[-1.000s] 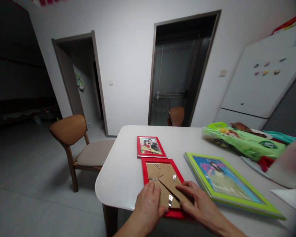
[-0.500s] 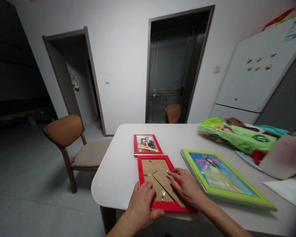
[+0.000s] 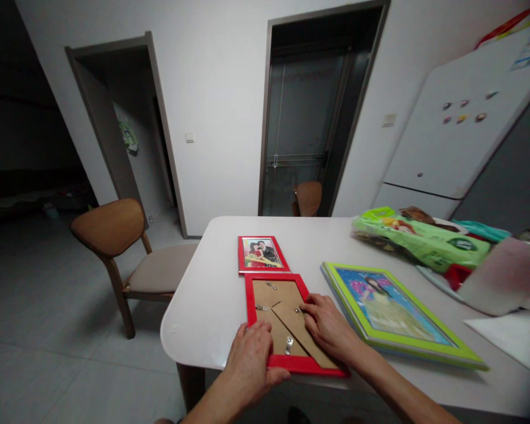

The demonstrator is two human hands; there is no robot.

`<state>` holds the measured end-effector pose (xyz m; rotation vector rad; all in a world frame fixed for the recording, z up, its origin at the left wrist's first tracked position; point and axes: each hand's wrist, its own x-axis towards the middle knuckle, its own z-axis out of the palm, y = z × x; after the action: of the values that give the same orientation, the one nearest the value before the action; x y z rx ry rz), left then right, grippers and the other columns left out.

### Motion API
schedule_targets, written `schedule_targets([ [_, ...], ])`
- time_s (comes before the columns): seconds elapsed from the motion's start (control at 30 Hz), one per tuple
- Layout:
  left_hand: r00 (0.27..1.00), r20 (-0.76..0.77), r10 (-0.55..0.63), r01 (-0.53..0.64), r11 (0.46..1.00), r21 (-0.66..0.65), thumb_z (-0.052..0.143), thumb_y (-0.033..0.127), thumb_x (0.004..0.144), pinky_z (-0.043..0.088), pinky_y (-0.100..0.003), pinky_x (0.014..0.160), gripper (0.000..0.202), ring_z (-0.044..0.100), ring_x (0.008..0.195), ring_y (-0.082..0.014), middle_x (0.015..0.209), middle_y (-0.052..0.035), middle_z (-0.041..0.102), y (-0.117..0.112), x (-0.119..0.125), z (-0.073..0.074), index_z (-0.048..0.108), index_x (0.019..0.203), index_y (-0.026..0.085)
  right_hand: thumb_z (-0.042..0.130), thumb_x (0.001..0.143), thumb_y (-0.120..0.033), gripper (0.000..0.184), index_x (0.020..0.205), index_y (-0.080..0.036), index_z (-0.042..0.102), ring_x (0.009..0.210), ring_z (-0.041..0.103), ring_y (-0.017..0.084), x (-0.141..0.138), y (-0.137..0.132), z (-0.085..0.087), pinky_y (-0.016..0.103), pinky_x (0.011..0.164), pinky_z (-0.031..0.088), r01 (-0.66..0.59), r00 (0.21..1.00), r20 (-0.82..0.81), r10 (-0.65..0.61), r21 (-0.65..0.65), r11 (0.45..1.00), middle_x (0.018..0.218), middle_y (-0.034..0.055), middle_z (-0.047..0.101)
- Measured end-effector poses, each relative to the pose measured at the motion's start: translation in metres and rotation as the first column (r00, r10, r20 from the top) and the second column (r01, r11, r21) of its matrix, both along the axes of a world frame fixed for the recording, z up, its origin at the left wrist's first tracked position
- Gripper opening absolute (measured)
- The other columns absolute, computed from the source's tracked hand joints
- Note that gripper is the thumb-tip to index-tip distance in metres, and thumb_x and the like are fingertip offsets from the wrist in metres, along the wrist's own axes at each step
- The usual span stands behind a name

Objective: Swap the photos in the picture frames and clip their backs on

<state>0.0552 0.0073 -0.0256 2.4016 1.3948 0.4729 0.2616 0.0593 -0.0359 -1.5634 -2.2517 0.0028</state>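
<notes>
A red picture frame (image 3: pixel 298 366) lies face down near the table's front edge, its brown backing board (image 3: pixel 265 288) facing up. Small metal clips hold the board, among them one near the bottom (image 3: pixel 288 345). My left hand (image 3: pixel 249 362) grips the frame's lower left corner, fingers over the left side and thumb along the bottom. The bent fingers of my right hand (image 3: pixel 329 327) press at the metal clip (image 3: pixel 297 310) on the right side, partly covering it. Just beyond lies a second red frame (image 3: pixel 261 254), photo up.
A green picture frame (image 3: pixel 397 312), photo up, lies to the right, seemingly on top of another. Behind it are a green plastic package (image 3: pixel 428 241) and a pinkish container (image 3: pixel 499 277). White paper (image 3: pixel 512 335) lies at the right. A wooden chair (image 3: pixel 115 229) stands left of the table (image 3: pixel 203 282).
My right fingers have shifted slightly on the right-hand clip, which looks flatter and more covered now. My left hand keeps its hold on the frame. The view has shifted a little.
</notes>
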Motion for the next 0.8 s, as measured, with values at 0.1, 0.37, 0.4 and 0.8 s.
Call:
schedule_targets([
  [0.1,1.0,0.004,-0.02,0.02,1.0,0.019,0.066,0.044,0.06,0.026,-0.044,0.096,0.051,0.039,0.113,-0.0244,0.122,-0.0114,0.046,0.001,-0.004,-0.005,0.052,0.1,0.016,0.039,0.074,-0.018,0.032,0.097,-0.017,0.06,0.092,0.045,0.022,-0.003,-0.009,0.0,0.036,0.08,0.037,-0.072,0.997,-0.028,0.073,0.04,0.997,0.1,0.0117,0.051],
  [0.37,0.999,0.017,-0.036,0.036,0.999,0.016,0.066,0.043,0.06,0.028,-0.042,0.096,0.044,0.039,0.113,-0.0237,0.122,-0.012,0.046,0.0,-0.008,-0.009,0.054,0.092,0.015,0.042,0.074,-0.018,0.027,0.091,-0.028,0.061,0.095,0.043,0.02,-0.022,-0.051,0.013,0.038,0.08,0.035,-0.399,0.916,-0.059,0.396,-0.066,0.914,0.101,0.006,0.049],
  [0.4,0.999,0.023,-0.043,0.043,0.999,0.016,0.066,0.043,0.06,0.027,-0.043,0.097,0.044,0.039,0.113,-0.0237,0.122,-0.0119,0.046,0.001,-0.009,-0.009,0.054,0.091,0.015,0.042,0.075,-0.018,0.028,0.092,-0.029,0.06,0.095,0.042,0.02,-0.024,-0.052,0.015,0.038,0.08,0.035,-0.4,0.916,-0.055,0.396,-0.074,0.914,0.101,0.006,0.049],
  [0.8,0.996,0.081,-0.023,0.022,1.0,0.017,0.069,0.042,0.056,0.031,-0.041,0.095,0.04,0.041,0.111,-0.0246,0.119,-0.011,0.048,0.001,-0.012,-0.009,0.056,0.084,0.016,0.038,0.077,-0.02,0.026,0.089,-0.025,0.061,0.09,0.045,0.018,-0.033,-0.046,0.017,0.034,0.079,0.037,-0.359,0.928,-0.149,0.341,-0.111,0.927,0.096,0.0059,0.052],
])
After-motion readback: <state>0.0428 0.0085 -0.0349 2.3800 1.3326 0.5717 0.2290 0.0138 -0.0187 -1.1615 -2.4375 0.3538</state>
